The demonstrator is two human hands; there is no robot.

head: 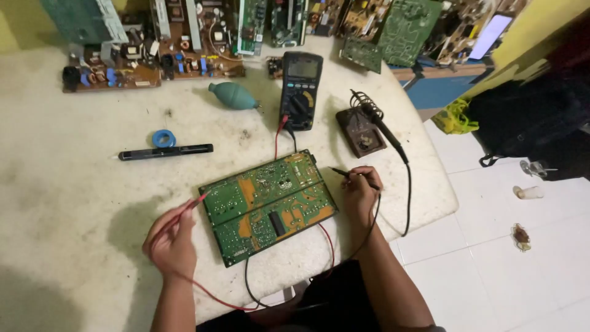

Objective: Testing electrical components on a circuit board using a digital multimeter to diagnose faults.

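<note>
Pinched in left hand (pixel 170 241): red probe (pixel 187 209), tip at green board (pixel 268 205) left edge; in right hand (pixel 359 192): black probe (pixel 354 176), clear of right edge. Board laid flat on table (pixel 74 184), below meter (pixel 300 90); judged light, stiff, fragile, best gripped by edges

My forearms were bare, no sleeves, no watch or rings on my fingers (pixel 184 216); dark clothing covered my lap.
</note>
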